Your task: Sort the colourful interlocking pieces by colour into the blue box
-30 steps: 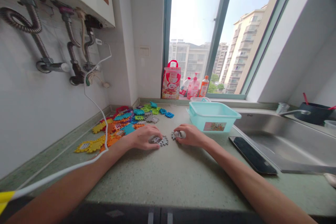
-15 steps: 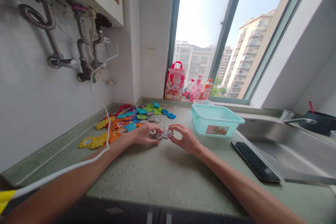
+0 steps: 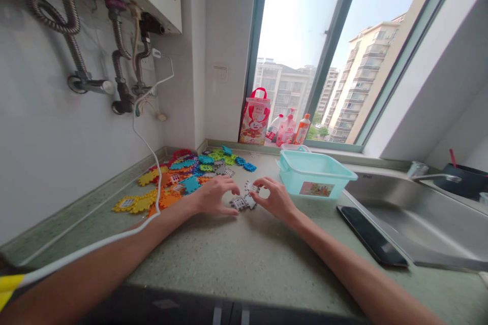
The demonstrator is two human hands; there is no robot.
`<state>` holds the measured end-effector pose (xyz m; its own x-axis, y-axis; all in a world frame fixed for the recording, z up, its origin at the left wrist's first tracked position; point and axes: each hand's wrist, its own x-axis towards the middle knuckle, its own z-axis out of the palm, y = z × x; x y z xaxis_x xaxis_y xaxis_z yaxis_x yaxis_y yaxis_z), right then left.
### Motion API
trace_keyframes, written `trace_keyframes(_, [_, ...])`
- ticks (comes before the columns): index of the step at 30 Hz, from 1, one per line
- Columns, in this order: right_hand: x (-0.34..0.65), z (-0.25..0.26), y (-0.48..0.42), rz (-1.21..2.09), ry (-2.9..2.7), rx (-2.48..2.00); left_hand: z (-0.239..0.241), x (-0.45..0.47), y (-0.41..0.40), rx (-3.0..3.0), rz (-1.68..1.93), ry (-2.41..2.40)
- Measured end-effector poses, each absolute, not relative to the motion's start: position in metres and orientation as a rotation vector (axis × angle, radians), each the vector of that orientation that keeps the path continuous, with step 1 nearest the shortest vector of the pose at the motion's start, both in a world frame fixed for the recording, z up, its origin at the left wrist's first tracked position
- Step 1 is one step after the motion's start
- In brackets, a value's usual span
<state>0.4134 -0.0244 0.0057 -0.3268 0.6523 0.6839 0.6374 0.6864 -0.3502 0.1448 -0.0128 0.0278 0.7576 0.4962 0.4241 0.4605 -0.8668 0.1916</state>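
Several grey interlocking plastic tiles (image 3: 239, 203) with toothed edges, some with a window grid, lie joined together on the counter between my hands. My left hand (image 3: 215, 196) is open beside their left end, thumb and fingers spread apart around the edge. My right hand (image 3: 277, 200) pinches the upper right grey tile (image 3: 251, 187) between thumb and fingertips. Behind my left wrist spreads a loose heap of coloured toothed tiles: yellow (image 3: 140, 205), orange (image 3: 168, 197), blue (image 3: 249, 167) and green, with a few grey ones.
A turquoise plastic tub (image 3: 318, 167) stands right of my right hand. A black phone (image 3: 369, 233) lies at the edge of the steel sink (image 3: 419, 213). Across my left forearm runs a white cable (image 3: 95, 245). Bottles (image 3: 286, 131) and a pink bag (image 3: 254, 122) line the windowsill.
My left hand has loosened from the grey tiles and its fingers have spread. The joined tiles have turned and now lie flatter, while my right hand has shifted slightly right.
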Motion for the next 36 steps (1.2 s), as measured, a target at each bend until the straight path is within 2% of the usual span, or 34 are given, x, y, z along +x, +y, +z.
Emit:
trace_keyframes(5, [0.417,0.011,-0.027,0.013,-2.127,-0.916,0.022,0.148,-0.008,2.914,0.627,1.053])
trace_keyframes(13, [0.416,0.008,-0.025,0.141,-2.425,-0.680,0.017,0.150,-0.006,2.805,0.613,1.024])
trace_keyframes(25, [0.407,0.004,-0.028,0.231,-2.443,-0.799,0.017,0.144,0.003,2.850,0.597,0.979])
trace_keyframes(32, [0.424,0.031,-0.026,-0.173,-2.424,-0.736,0.019,0.143,0.002,2.828,0.620,1.038])
trace_keyframes(36, [0.475,0.069,-0.022,-0.447,-2.020,-1.104,0.021,0.142,-0.001,2.860,0.597,1.011])
